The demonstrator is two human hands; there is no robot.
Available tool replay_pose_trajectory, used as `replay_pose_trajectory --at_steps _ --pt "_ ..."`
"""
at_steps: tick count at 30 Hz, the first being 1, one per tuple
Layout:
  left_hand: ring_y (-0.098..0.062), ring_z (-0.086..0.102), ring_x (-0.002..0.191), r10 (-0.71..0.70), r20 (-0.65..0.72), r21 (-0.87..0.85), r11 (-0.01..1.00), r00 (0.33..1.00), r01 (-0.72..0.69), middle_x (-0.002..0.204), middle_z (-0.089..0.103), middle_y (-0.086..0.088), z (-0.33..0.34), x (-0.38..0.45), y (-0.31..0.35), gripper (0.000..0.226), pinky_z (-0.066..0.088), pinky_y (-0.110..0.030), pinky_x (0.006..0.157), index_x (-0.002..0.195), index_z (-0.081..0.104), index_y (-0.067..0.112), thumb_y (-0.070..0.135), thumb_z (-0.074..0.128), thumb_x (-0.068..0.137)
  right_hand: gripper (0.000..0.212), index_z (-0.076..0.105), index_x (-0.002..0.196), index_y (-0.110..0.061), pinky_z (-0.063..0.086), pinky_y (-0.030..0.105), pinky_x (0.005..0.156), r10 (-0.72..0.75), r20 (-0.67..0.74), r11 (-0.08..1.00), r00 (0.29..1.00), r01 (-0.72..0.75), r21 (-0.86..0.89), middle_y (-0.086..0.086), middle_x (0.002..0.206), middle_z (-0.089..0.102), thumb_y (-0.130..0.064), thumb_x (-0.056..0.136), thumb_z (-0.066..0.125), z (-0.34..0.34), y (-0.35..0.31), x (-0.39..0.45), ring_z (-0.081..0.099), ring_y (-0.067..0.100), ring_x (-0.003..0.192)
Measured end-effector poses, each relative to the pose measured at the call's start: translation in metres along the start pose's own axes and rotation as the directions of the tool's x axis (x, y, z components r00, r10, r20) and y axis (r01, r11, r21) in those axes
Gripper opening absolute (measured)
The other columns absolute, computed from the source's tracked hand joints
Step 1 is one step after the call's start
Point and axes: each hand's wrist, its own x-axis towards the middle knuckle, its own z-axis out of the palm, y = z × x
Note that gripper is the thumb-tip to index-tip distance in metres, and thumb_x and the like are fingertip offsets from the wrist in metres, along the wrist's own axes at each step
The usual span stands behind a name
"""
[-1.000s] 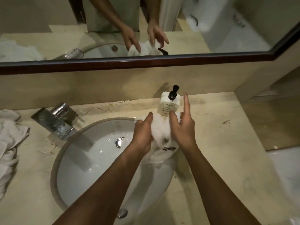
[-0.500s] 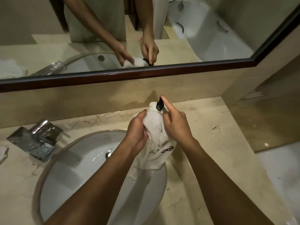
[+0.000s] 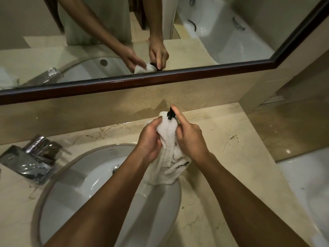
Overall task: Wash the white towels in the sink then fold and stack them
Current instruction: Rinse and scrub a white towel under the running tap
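A wet white towel [image 3: 169, 154] with a small black logo hangs bunched over the right rim of the oval white sink [image 3: 74, 189]. My left hand [image 3: 151, 139] grips the towel's upper part, held just under the black pump [image 3: 170, 114] of a white soap bottle, whose body is mostly hidden behind the cloth. My right hand [image 3: 188, 134] has its index finger stretched out onto the pump head, the other fingers curled against the towel's right side.
A chrome faucet [image 3: 30, 163] stands at the sink's left on the beige marble counter [image 3: 231, 157]. A dark-framed mirror [image 3: 160, 77] runs along the back wall. A white bathtub edge [image 3: 309, 184] lies to the right.
My view swung right, so the pile of towels at the far left left the frame. My right index finger came down from pointing upward onto the pump, and the towel rose under the nozzle.
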Motion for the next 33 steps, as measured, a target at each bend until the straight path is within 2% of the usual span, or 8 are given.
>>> replay_pose_trajectory --at_steps 10,15,18,19,21,26,30,33 --pt "-0.027 0.068 0.103 0.004 0.009 0.054 0.999 1.0 -0.004 0.114 0.069 -0.02 -0.005 -0.001 0.0 0.039 0.051 -0.037 0.096 0.125 0.062 -0.005 0.02 0.047 0.1 0.079 -0.001 0.153 -0.055 0.049 0.042 0.06 0.009 0.017 0.995 1.0 -0.008 -0.098 0.008 0.067 0.058 -0.015 0.1 0.043 0.006 0.005 -0.004 0.057 0.024 0.059" --pt "-0.031 0.071 0.097 0.045 -0.065 0.15 0.988 0.997 -0.034 0.109 0.071 -0.023 -0.018 -0.009 -0.002 0.034 0.058 -0.035 0.082 0.116 0.068 -0.005 0.02 0.052 0.098 0.064 0.023 0.158 -0.024 0.054 0.037 0.07 0.241 -0.019 0.934 0.97 -0.226 0.276 0.007 0.078 0.067 -0.018 0.101 0.052 0.02 -0.013 -0.027 0.066 0.024 0.072" --pt "-0.036 0.072 0.093 0.136 -0.142 0.324 0.942 0.98 -0.084 0.099 0.074 -0.022 -0.027 -0.015 0.0 0.039 0.057 -0.045 0.085 0.106 0.07 -0.004 0.032 0.058 0.096 0.032 0.06 0.125 0.003 0.055 0.047 0.094 0.55 0.288 0.266 0.784 -0.492 0.829 0.012 0.092 0.076 -0.01 0.096 0.064 0.022 -0.028 -0.03 0.072 0.03 0.094" --pt "-0.033 0.073 0.089 0.182 -0.165 0.434 0.896 0.969 -0.095 0.094 0.075 -0.019 -0.032 -0.018 0.001 0.04 0.057 -0.043 0.083 0.101 0.07 -0.001 0.036 0.059 0.096 0.028 0.065 0.116 0.007 0.052 0.051 0.099 0.537 0.477 -0.065 0.696 -0.529 0.846 0.021 0.1 0.075 -0.01 0.094 0.066 0.023 -0.03 -0.031 0.071 0.035 0.102" --pt "-0.025 0.072 0.082 0.283 -0.192 0.623 0.775 0.94 -0.106 0.085 0.075 -0.011 -0.043 -0.029 0.001 0.037 0.054 -0.035 0.077 0.091 0.071 0.004 0.037 0.056 0.098 0.026 0.072 0.105 0.006 0.048 0.051 0.102 0.441 0.698 -0.359 0.564 -0.602 0.713 0.026 0.112 0.071 -0.017 0.094 0.066 0.03 -0.034 -0.041 0.067 0.037 0.109" --pt "-0.026 0.062 0.092 0.408 -0.174 0.908 0.418 0.896 -0.014 0.099 0.067 -0.008 -0.093 -0.066 -0.003 0.044 0.051 -0.037 0.085 0.103 0.066 0.003 0.038 0.04 0.105 0.036 0.07 0.119 -0.003 0.059 0.038 0.08 0.395 0.721 -0.191 0.569 -0.717 0.67 0.02 0.111 0.072 -0.026 0.093 0.06 0.064 -0.058 -0.081 0.071 0.031 0.09" --pt "-0.035 0.06 0.112 0.369 -0.342 0.909 0.364 0.864 0.205 0.125 0.064 -0.019 -0.147 -0.104 -0.008 0.054 0.048 -0.044 0.099 0.126 0.061 0.005 0.046 0.033 0.105 0.05 0.067 0.123 -0.022 0.055 0.049 0.095 0.47 0.505 0.374 0.724 -0.681 0.629 0.005 0.11 0.075 -0.058 0.09 0.058 0.081 -0.087 -0.114 0.072 0.026 0.1" --pt "-0.039 0.055 0.12 0.368 -0.481 0.849 0.422 0.796 0.318 0.134 0.057 -0.022 -0.184 -0.142 -0.012 0.059 0.043 -0.046 0.105 0.134 0.056 0.003 0.049 0.032 0.104 0.047 0.058 0.134 -0.03 0.055 0.035 0.098 0.266 0.523 0.508 0.809 -0.579 0.637 -0.008 0.119 0.071 -0.058 0.096 0.053 0.089 -0.104 -0.138 0.067 0.012 0.109"
